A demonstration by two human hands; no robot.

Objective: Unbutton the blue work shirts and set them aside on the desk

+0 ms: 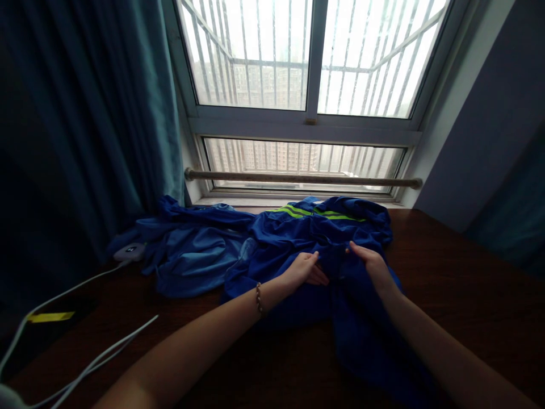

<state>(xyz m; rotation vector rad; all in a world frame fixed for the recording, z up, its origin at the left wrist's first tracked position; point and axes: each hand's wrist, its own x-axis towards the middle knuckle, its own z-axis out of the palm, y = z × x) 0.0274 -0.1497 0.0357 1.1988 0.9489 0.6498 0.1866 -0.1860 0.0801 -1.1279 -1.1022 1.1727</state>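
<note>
A crumpled blue garment with yellow-green stripes lies spread on a dark wooden table below a window. My left hand rests on the cloth near its middle, fingers pinched on a fold of the fabric. My right hand is just to the right of it, fingers curled onto the same fold. A beaded bracelet sits on my left wrist. Part of the garment hangs toward me over the table's front, under my right forearm.
A small white device lies at the table's left with white cables running toward me. A dark flat object with a yellow label is at the left edge. Teal curtain hangs left; a metal rail crosses the window.
</note>
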